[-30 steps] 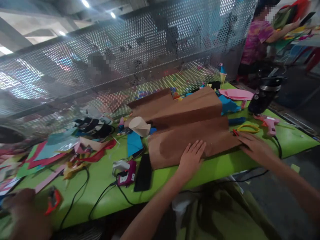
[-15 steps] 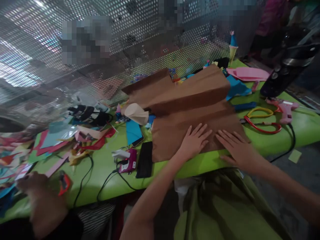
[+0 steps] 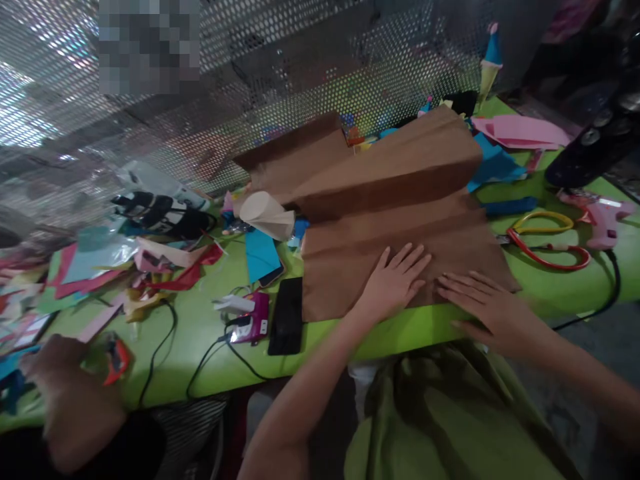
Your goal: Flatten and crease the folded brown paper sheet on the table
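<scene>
A large creased sheet of brown paper [image 3: 350, 260] lies in front of me, its far part raised in folds. My left hand [image 3: 393, 283] rests flat on its near part, fingers spread. To the right, my right hand [image 3: 480, 303] lies flat with its fingers on the sheet near the front edge and the thumb over the table edge. Neither hand grips anything. Beside the sheet's left edge is a black phone-like slab [image 3: 287, 317], and a cream paper cone [image 3: 267, 215] stands past it. Scissors with red and yellow handles [image 3: 545, 241] lie right of the sheet.
On the green table [image 3: 215, 360] are a magenta power adapter [image 3: 253, 320] with cables, a pink glue gun [image 3: 603, 220] and a dark bottle [image 3: 585, 150]. Paper scraps [image 3: 95, 263] cover the left side. Another person's hand [image 3: 57, 363] is there, near orange-handled pliers [image 3: 116, 358]. Metal mesh stands behind.
The view has shifted slightly, so things on the right appear farther right. Both my hands stay flat on the brown paper, with only a slight shift.
</scene>
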The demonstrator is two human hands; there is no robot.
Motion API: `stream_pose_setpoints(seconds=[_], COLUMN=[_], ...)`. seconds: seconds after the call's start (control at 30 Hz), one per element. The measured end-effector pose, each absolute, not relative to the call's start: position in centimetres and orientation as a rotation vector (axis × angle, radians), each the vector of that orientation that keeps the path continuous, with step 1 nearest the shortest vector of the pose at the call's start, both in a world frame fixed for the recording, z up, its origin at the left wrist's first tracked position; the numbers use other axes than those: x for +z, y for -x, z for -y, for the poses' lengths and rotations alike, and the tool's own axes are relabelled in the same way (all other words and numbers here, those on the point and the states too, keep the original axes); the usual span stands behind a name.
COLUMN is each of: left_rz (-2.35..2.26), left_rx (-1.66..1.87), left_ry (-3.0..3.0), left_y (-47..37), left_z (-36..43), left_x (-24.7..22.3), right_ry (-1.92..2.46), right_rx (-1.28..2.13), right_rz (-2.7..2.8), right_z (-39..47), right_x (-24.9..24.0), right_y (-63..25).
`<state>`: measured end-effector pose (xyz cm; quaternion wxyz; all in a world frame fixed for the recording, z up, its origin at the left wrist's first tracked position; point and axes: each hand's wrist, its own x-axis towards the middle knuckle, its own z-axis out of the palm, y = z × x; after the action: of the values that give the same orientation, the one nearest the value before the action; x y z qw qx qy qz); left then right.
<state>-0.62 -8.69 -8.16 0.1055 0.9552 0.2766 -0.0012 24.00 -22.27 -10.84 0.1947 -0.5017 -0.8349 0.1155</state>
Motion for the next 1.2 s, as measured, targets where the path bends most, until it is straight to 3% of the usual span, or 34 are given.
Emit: stream_pose_setpoints(seconds=[0.1, 0.3, 0.63, 0.93, 1.2], left_rz=[-0.834, -0.816, -0.793, -0.785, -0.779], left_rx=[-0.052, -0.02, 0.021, 0.096, 0.097], left_ry=[-2.878, -2.926, -2.927, -2.918, -2.904], left_y=[0.6, 0.7, 0.8, 0.9, 0.8], left_z=[8.7, 8.7, 8.7, 8.6, 8.6], left_x=[-8.1, -8.3, -8.3, -8.7, -8.5], right_ry=[1.365, 1.713, 1.717, 1.796, 1.685], right_rx=[0.416, 0.319, 0.075, 0.451, 0.282], right_rz=[2.269, 1.924, 2.054, 1.947, 2.17], right_z=[22.2, 18.4, 17.5, 17.0, 17.2], right_x=[-9.8, -8.6, -9.0, -8.2, -8.0], right_y=[-24.8, -24.2, -23.1, -24.9, -24.9])
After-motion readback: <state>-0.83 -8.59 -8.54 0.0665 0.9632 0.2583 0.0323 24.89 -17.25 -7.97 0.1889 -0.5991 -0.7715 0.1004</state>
